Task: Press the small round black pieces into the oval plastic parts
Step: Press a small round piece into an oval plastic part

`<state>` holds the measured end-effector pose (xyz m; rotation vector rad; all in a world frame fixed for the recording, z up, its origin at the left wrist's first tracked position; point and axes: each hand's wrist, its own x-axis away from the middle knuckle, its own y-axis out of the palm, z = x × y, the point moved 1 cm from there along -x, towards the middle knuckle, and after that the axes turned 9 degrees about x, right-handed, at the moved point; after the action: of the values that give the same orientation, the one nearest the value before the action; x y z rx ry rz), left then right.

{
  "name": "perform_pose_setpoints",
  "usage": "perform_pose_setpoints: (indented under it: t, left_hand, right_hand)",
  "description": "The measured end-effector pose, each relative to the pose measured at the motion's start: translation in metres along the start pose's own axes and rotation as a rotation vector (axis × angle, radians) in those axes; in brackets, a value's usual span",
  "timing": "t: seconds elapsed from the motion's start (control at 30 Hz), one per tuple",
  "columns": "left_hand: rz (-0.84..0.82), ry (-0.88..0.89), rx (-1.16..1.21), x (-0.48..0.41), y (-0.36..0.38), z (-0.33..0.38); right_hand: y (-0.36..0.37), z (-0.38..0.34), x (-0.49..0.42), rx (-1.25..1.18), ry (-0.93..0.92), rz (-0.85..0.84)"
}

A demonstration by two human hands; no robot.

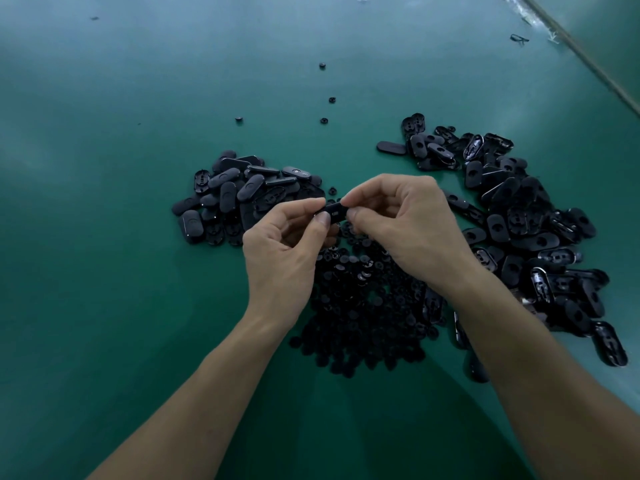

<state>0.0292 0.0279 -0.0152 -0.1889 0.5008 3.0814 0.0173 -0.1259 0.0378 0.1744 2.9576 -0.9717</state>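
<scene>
Both hands hold one black oval part (335, 213) between them, above the green desk (104, 237). The left hand (287, 244) pinches its left end with thumb and fingertips; the right hand (405, 223) pinches its right end the same way. A heap of small round pieces (363, 313) lies below the hands. One pile of oval parts (239, 195) sits to the left, a bigger pile (519, 220) to the right. A few stray round pieces (331, 99) lie farther back.
</scene>
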Motion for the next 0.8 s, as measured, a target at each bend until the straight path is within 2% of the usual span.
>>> perform_pose_setpoints:
  t: [0.4,0.8]
  left_hand:
    - [-0.023,-0.015,-0.023,0.0,0.0,0.0]
    - [-0.026,-0.01,-0.066,-0.002,-0.002,-0.003]
  right_hand:
    - [0.012,-0.005,0.004,0.117,-0.041,0.093]
    - [0.021,-0.004,0.005,0.036,0.027,0.099]
